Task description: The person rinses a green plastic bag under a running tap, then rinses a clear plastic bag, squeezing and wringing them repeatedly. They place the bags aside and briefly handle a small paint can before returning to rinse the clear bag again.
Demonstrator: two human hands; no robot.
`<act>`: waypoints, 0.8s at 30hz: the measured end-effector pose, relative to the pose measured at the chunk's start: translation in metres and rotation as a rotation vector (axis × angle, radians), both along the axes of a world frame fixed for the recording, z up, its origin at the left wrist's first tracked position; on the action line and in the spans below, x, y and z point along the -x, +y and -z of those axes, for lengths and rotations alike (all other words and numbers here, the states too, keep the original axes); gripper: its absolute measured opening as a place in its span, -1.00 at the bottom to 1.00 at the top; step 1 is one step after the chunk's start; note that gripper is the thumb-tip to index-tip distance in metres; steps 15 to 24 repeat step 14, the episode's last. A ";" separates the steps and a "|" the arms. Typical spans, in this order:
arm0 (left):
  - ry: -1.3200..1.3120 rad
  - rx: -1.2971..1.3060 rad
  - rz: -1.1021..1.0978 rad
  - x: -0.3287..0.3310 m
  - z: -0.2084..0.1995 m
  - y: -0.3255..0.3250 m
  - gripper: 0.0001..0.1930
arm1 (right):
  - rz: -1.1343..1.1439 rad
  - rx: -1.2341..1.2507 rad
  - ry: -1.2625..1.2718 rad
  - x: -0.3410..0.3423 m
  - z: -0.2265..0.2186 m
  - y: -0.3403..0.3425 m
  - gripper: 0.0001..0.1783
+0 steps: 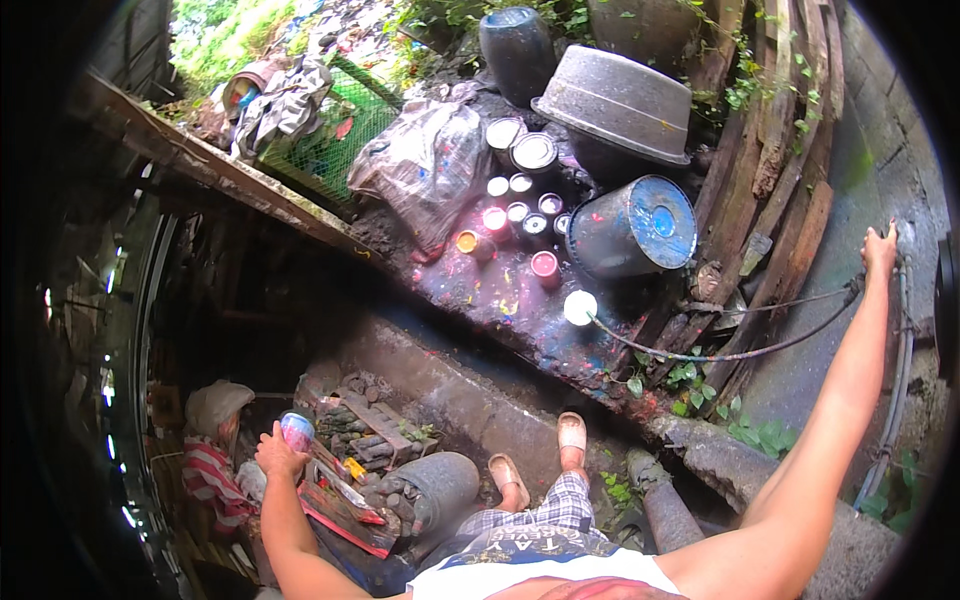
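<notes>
My left hand (278, 452) is closed around a small paint-smeared can (297, 430) with pink and blue on it, held over the clutter at the lower left. My right arm stretches far to the right. At the grey wall, my right hand (880, 248) is closed at the upper end of some thin pipes (903, 300); what its fingers grip is too small to make out. Below that hand a dark hose (745, 352) sags across to a round white container (580, 308) on the paint-splashed ledge.
Several open paint cans (534, 152) stand on the ledge beside a tipped dark bucket (635, 228) and an upturned grey basin (620, 105). Old planks (775, 160) lean by the wall. A sunken channel (440, 320) runs before my feet. A grey bucket (445, 485) lies near my left arm.
</notes>
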State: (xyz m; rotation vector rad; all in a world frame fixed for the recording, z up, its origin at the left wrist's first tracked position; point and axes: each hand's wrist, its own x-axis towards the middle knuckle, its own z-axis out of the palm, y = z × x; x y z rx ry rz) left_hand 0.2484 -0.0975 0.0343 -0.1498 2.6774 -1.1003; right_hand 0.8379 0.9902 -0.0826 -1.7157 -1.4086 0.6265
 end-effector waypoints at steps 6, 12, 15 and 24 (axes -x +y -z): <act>0.047 -0.026 -0.067 -0.025 0.000 -0.038 0.31 | -0.048 0.240 -0.149 0.011 -0.013 0.003 -0.03; 0.039 -0.082 -0.197 -0.081 -0.009 -0.081 0.31 | -0.137 0.319 -0.261 0.004 -0.008 0.034 -0.02; 0.036 -0.083 -0.227 -0.099 -0.001 -0.105 0.30 | -0.238 0.330 -0.289 0.014 0.004 0.066 -0.01; 0.036 -0.083 -0.227 -0.099 -0.001 -0.105 0.30 | -0.238 0.330 -0.289 0.014 0.004 0.066 -0.01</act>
